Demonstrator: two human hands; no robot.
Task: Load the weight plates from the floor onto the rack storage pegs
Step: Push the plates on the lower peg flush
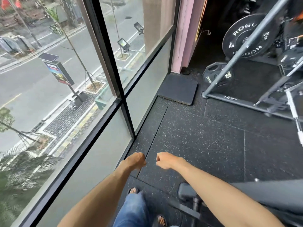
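Black speckled rubber floor (pixel 205 136) along a tall glass window (pixel 68 79). Just behind the rack (pixel 229 99) corner post, a 15 kg plate (pixel 213 76); further behind, a large Rogue plate (pixel 242 38). Well short of the rack, left hand (pixel 136 161) and right hand (pixel 165 160), fingers curled in, holding nothing.

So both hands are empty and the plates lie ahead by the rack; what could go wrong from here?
1. The feet are in open sandals; a slipped plate, like the 15 kg plate, could land on bare toes.
2. The loose pad and the rack base tube lie on the way, likely trip points under load.
3. The window glass stands close on the left; a swung plate might strike it.
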